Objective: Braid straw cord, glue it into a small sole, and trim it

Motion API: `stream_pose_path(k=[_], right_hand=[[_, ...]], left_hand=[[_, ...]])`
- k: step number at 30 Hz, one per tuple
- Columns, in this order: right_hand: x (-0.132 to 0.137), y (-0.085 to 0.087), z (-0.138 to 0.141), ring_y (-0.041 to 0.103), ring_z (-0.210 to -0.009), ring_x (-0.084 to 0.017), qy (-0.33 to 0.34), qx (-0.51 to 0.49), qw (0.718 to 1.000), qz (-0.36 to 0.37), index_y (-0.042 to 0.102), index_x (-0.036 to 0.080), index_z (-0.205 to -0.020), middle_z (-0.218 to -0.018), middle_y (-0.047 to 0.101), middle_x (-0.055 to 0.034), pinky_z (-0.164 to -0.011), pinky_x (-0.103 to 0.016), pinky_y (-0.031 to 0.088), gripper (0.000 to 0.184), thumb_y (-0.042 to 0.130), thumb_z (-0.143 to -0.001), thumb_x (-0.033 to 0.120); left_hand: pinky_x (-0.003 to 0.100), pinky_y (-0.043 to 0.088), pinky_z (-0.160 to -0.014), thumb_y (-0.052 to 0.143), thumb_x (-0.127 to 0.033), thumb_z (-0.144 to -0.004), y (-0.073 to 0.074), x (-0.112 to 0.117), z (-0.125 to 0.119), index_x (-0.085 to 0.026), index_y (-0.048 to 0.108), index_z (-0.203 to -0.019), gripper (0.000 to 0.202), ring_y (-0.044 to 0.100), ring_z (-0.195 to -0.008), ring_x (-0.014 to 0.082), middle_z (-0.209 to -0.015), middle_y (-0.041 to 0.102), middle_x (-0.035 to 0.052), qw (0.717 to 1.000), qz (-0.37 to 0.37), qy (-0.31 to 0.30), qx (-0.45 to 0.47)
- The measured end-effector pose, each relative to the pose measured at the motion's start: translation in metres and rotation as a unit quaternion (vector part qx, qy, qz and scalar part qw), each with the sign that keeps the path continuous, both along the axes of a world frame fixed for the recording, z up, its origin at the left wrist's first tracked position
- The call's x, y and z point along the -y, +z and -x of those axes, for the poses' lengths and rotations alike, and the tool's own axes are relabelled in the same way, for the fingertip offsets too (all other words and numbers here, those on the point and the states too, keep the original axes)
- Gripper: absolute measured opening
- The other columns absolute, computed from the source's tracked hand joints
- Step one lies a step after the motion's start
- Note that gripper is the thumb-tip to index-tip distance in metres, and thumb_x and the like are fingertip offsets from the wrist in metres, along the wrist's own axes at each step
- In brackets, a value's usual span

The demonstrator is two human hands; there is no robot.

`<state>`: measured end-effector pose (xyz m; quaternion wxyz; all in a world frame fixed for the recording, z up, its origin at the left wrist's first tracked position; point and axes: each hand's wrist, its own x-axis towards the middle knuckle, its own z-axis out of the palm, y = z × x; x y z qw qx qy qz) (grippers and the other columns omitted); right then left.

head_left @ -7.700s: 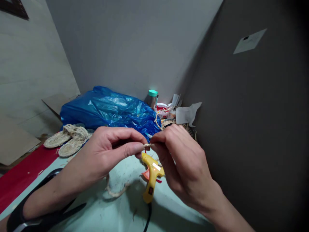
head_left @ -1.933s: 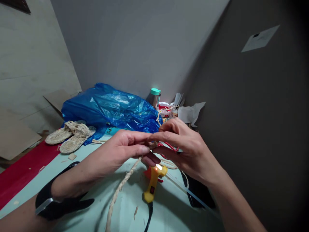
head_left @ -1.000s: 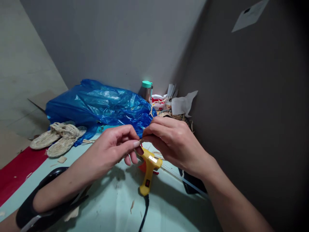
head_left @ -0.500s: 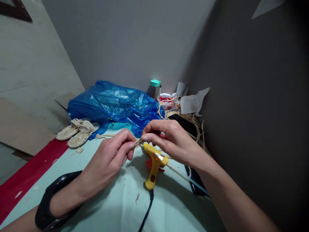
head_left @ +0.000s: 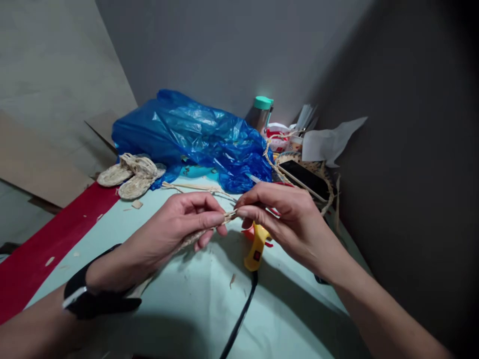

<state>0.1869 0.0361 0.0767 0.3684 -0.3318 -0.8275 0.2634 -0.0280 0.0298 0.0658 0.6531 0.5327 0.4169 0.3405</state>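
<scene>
Between my two hands runs a tan braided straw strip (head_left: 191, 240). My left hand (head_left: 183, 222) pinches it between thumb and fingers, and a length of it trails below the palm toward the wrist. At the strip's end, the thumb and forefinger of my right hand (head_left: 280, 214) are closed on it. Behind and under my right hand lies a yellow glue gun (head_left: 256, 249); its upper part is mostly hidden by that hand. A pair of small woven straw slippers (head_left: 136, 179) rests at the table's far left.
A crumpled blue plastic bag (head_left: 194, 134) fills the back of the table (head_left: 194, 299). Behind it stands a bottle with a teal lid (head_left: 263, 103). A phone (head_left: 305, 177) lies on a woven basket (head_left: 331, 192) at right. The glue gun's black cord (head_left: 241, 314) runs toward me.
The view has shifted, so the background sits higher and farther right. More braided strip shows below my left hand. My right hand now covers most of the glue gun.
</scene>
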Motion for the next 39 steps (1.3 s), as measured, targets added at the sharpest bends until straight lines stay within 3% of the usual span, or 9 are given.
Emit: stream_pose_path(k=[2, 5, 9, 13, 18, 26, 31, 34, 39], right_hand=[[0.0, -0.009, -0.002, 0.062, -0.075, -0.013, -0.002, -0.02, 1.0, -0.021, 0.07, 0.016, -0.09, -0.083, 0.068, -0.0025, -0.071, -0.024, 0.047, 0.008, 0.064, -0.095, 0.019], [0.0, -0.026, -0.006, 0.062, -0.076, -0.013, 0.0, -0.027, 0.998, -0.05, 0.071, 0.015, -0.094, -0.083, 0.068, -0.0043, -0.071, -0.025, 0.049, 0.007, 0.064, -0.094, 0.016], [0.002, -0.042, -0.008, 0.063, -0.077, -0.014, 0.004, -0.03, 0.998, -0.057, 0.071, 0.014, -0.098, -0.087, 0.068, -0.0068, -0.069, -0.025, 0.051, 0.008, 0.064, -0.094, 0.015], [0.006, -0.046, -0.006, 0.067, -0.083, -0.015, -0.011, -0.056, 0.998, -0.02, 0.071, 0.018, -0.105, -0.092, 0.071, -0.0056, -0.075, -0.026, 0.054, 0.014, 0.066, -0.092, 0.014], [0.014, -0.047, -0.003, 0.067, -0.081, -0.015, -0.05, -0.093, 0.992, 0.074, 0.062, 0.022, -0.128, -0.097, 0.07, -0.0034, -0.075, -0.028, 0.056, 0.036, 0.068, -0.093, 0.023], [0.023, -0.048, 0.005, 0.066, -0.082, -0.014, -0.079, -0.075, 0.994, 0.03, 0.068, 0.019, -0.102, -0.092, 0.071, -0.0023, -0.074, -0.025, 0.051, 0.009, 0.066, -0.093, 0.02], [0.026, -0.05, 0.008, 0.065, -0.073, -0.011, -0.099, -0.08, 0.992, 0.022, 0.068, 0.016, -0.1, -0.087, 0.071, -0.0018, -0.067, -0.021, 0.049, 0.008, 0.065, -0.093, 0.018], [0.027, -0.05, 0.01, 0.063, -0.069, -0.01, -0.107, -0.089, 0.99, 0.006, 0.069, 0.016, -0.097, -0.084, 0.07, -0.0012, -0.063, -0.02, 0.049, 0.008, 0.063, -0.092, 0.015], [0.029, -0.048, 0.009, 0.062, -0.07, -0.009, -0.112, -0.08, 0.99, -0.017, 0.068, 0.017, -0.095, -0.082, 0.068, 0.0002, -0.064, -0.02, 0.048, 0.007, 0.063, -0.091, 0.014]], left_hand=[[0.017, 0.038, -0.051, 0.072, -0.023, -0.086, -0.008, -0.004, -0.002, -0.017, 0.068, -0.085, 0.008, 0.049, -0.052, 0.0053, -0.078, 0.071, 0.002, 0.993, 0.093, -0.008, 0.076], [0.016, 0.036, -0.051, 0.069, -0.024, -0.089, -0.019, -0.006, -0.005, -0.013, 0.07, -0.091, 0.011, 0.046, -0.054, 0.0051, -0.081, 0.07, 0.0051, 0.983, 0.158, -0.029, 0.091], [0.017, 0.033, -0.049, 0.07, -0.024, -0.088, -0.031, -0.004, -0.009, -0.011, 0.072, -0.087, 0.013, 0.044, -0.053, 0.0057, -0.072, 0.066, 0.0032, 0.983, 0.169, -0.043, 0.052], [0.017, 0.037, -0.051, 0.075, -0.021, -0.082, -0.038, -0.003, -0.011, -0.014, 0.073, -0.084, 0.008, 0.049, -0.054, 0.0063, -0.071, 0.071, 0.0027, 0.987, 0.157, -0.005, 0.043], [0.018, 0.043, -0.052, 0.074, -0.024, -0.081, -0.036, 0.001, -0.015, -0.018, 0.077, -0.08, 0.006, 0.053, -0.052, 0.0087, -0.055, 0.064, -0.003, 0.996, 0.067, 0.064, -0.017], [0.023, 0.049, -0.054, 0.072, -0.022, -0.079, -0.035, 0.014, -0.022, -0.023, 0.077, -0.078, 0.006, 0.06, -0.051, 0.0128, -0.055, 0.067, -0.004, 0.973, -0.114, 0.163, -0.117], [0.025, 0.055, -0.06, 0.071, -0.023, -0.081, -0.035, 0.012, -0.022, -0.023, 0.079, -0.084, 0.008, 0.068, -0.054, 0.0152, -0.076, 0.079, -0.0008, 0.949, -0.212, 0.143, -0.184], [0.027, 0.056, -0.074, 0.071, -0.028, -0.084, -0.036, 0.013, -0.019, -0.023, 0.08, -0.093, 0.013, 0.075, -0.072, 0.0199, -0.091, 0.082, 0.0014, 0.927, -0.273, 0.131, -0.223], [0.025, 0.053, -0.078, 0.069, -0.024, -0.086, -0.037, 0.015, -0.015, -0.02, 0.08, -0.09, 0.013, 0.075, -0.08, 0.0191, -0.088, 0.082, 0.0019, 0.895, -0.357, 0.124, -0.237]])
